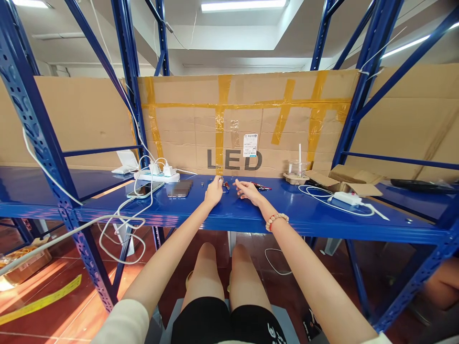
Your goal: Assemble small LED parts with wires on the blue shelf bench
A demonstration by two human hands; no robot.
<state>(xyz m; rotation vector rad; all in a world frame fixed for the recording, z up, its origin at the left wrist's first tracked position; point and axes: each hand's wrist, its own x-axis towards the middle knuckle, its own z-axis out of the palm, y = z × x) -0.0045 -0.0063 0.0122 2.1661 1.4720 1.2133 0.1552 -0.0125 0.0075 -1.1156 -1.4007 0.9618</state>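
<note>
My left hand (214, 191) is closed above the blue shelf top (193, 210), its fingertips pressed together. Whatever they hold, if anything, is too small to make out. Across a short gap, my right hand (248, 191) has its thumb and index finger brought together in a pinch, the other fingers curled below; any thing at the tips is too tiny to name. Small dark and coloured pieces (225, 186) lie on the shelf between the hands. Just beyond my right hand rests a slim red and black object (261, 187), partly hidden by that hand.
Left of my hands are a dark flat object (180, 188), a phone (145, 190) and a white power strip (157, 177) with trailing cables. To the right stand a clear cup (297, 168), an opened cardboard box (344, 179) and a white adapter (347, 198). Blue posts (131, 71) flank the cardboard wall (179, 129).
</note>
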